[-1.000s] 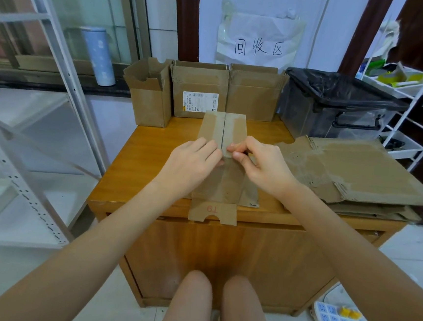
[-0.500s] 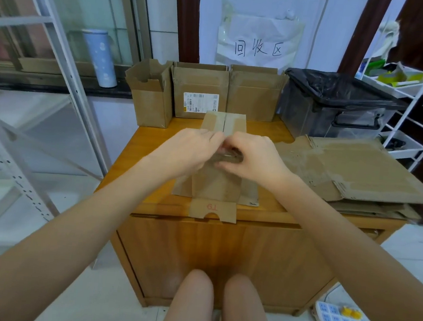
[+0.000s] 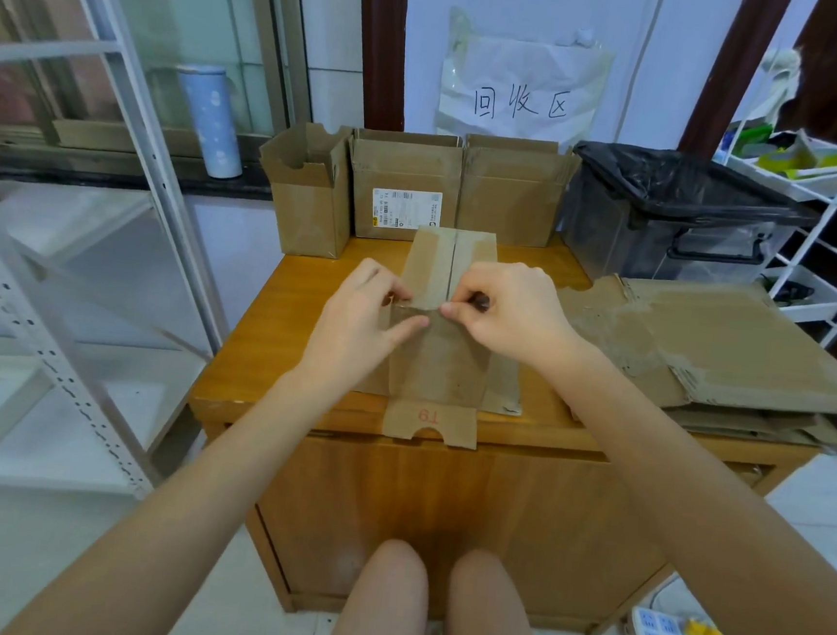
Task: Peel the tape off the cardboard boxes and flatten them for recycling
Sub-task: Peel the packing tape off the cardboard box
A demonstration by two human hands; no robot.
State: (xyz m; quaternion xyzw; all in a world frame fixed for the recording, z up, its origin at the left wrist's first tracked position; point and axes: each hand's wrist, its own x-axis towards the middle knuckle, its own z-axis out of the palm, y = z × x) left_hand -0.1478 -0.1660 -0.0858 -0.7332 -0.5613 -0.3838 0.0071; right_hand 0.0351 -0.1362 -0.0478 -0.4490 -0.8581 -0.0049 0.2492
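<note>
Both hands have parted slightly along the flattened box's crease.
Left hand (image 3: 355,322) and right hand (image 3: 508,315) each pinch the box (image 3: 440,364) on the counter (image 3: 261,354).

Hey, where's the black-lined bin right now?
In the head view the black-lined bin sits far right, behind the flattened cardboard stack, beside the rightmost upright box.

Brown flattened box (image 3: 440,364) marked with red "T9"; honey-orange wooden table (image 3: 273,335); black liner seen on bin (image 3: 670,187); pale blue tumbler (image 3: 211,122) dotted white; white label (image 3: 405,210) noted on brown box (image 3: 403,184).
</note>
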